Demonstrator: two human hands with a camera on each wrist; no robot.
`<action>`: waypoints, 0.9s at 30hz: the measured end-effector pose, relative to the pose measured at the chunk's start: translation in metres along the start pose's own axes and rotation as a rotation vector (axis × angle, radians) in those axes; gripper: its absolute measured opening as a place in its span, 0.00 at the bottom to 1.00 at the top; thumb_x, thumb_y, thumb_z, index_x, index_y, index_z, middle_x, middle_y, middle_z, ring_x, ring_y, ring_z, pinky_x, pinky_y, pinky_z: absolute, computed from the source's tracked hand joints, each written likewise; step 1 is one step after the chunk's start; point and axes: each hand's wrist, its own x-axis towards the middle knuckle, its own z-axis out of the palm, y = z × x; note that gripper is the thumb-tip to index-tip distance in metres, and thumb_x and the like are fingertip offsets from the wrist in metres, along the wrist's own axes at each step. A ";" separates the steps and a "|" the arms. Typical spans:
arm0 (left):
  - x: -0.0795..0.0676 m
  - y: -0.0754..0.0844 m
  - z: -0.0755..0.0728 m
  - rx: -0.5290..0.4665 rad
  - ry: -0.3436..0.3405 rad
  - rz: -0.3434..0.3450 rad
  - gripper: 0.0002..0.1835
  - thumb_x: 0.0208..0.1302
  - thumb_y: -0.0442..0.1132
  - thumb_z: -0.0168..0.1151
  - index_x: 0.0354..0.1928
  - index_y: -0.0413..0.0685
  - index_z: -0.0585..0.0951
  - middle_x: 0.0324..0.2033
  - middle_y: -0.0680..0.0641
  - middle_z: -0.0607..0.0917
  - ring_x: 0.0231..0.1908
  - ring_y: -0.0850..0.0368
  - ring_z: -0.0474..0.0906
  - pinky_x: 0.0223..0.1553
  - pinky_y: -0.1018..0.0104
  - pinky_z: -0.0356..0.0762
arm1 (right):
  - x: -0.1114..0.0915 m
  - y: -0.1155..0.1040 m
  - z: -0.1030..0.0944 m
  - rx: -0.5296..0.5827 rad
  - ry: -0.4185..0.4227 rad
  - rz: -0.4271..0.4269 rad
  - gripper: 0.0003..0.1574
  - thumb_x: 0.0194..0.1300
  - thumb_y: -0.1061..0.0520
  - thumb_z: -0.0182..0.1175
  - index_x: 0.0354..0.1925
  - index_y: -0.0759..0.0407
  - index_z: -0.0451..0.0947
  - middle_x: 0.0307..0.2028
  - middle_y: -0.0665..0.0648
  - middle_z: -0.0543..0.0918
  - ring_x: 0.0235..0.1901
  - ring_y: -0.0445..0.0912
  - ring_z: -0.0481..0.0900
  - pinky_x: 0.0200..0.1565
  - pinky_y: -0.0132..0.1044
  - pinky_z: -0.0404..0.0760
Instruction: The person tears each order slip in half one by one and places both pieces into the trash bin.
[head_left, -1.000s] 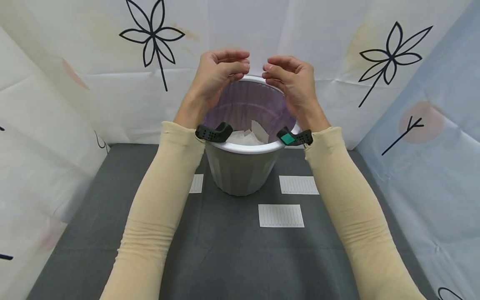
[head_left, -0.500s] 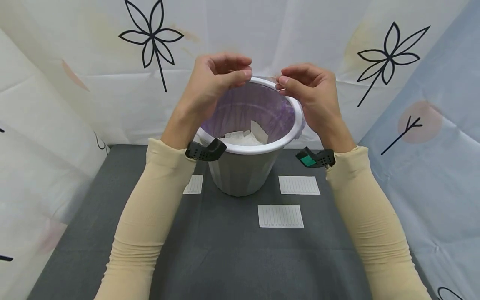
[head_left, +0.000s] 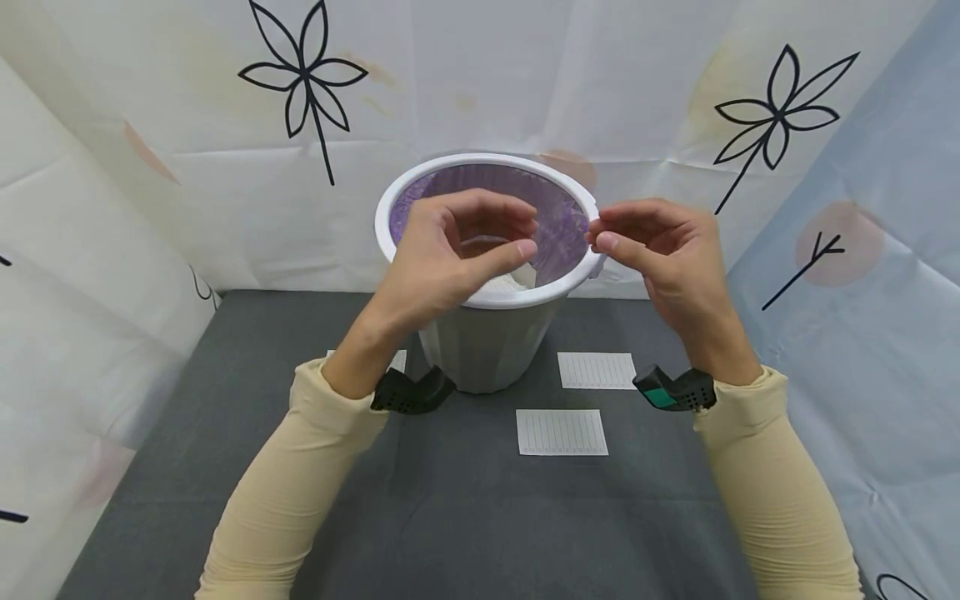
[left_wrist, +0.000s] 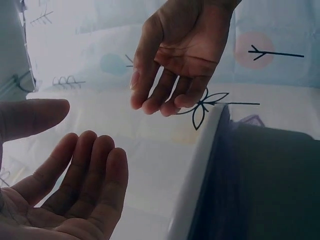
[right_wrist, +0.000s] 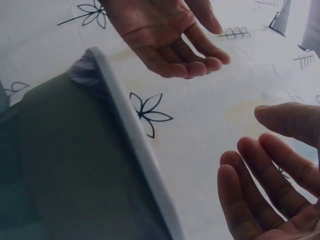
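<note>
Two hands stand near the centre of the frame, the left hand (head_left: 431, 262) in front of the rim and the right hand (head_left: 678, 254) at the bin's right edge; both are loosely curved and hold nothing, each thumb well apart from the fingers in the wrist views. The bin (head_left: 480, 354) stands upright, upper centre, on the worktop (head_left: 480, 525), with white paper (head_left: 516, 282) inside its purple liner (head_left: 558, 208). Three lined cards lie lower down: one at centre right (head_left: 562, 432), one just above it (head_left: 596, 370), one partly behind the left wrist (head_left: 399, 361). A fingertip catching the rim (head_left: 525, 297) could tip the bin or pull the liner loose, since its edge bulges out at the right; a low left sleeve (head_left: 330, 417) could drag the leftmost card askew
</note>
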 end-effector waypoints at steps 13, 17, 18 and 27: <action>-0.049 -0.028 0.030 0.029 -0.050 0.016 0.15 0.60 0.26 0.70 0.50 0.32 0.83 0.44 0.43 0.87 0.46 0.52 0.86 0.53 0.57 0.81 | -0.060 0.015 -0.016 -0.177 -0.043 0.077 0.20 0.56 0.82 0.63 0.48 0.81 0.79 0.43 0.62 0.88 0.43 0.49 0.87 0.48 0.35 0.83; -0.062 -0.038 0.036 0.064 -0.045 0.019 0.16 0.60 0.28 0.71 0.51 0.35 0.84 0.46 0.45 0.88 0.48 0.55 0.85 0.55 0.58 0.79 | -0.077 0.026 -0.018 -0.159 -0.072 0.083 0.22 0.54 0.84 0.62 0.49 0.80 0.79 0.45 0.64 0.87 0.47 0.50 0.85 0.53 0.36 0.81; -0.065 -0.040 0.037 0.069 -0.047 0.018 0.16 0.60 0.28 0.72 0.51 0.36 0.84 0.46 0.45 0.88 0.49 0.55 0.85 0.56 0.58 0.79 | -0.081 0.029 -0.019 -0.163 -0.082 0.087 0.22 0.55 0.84 0.62 0.50 0.80 0.79 0.45 0.63 0.87 0.48 0.50 0.85 0.54 0.36 0.80; -0.088 -0.075 0.047 0.136 -0.094 -0.066 0.20 0.58 0.32 0.75 0.53 0.39 0.84 0.48 0.48 0.87 0.52 0.57 0.84 0.58 0.59 0.78 | -0.118 0.058 -0.033 -0.244 -0.148 0.159 0.24 0.55 0.79 0.68 0.52 0.78 0.78 0.48 0.60 0.86 0.51 0.48 0.83 0.55 0.35 0.79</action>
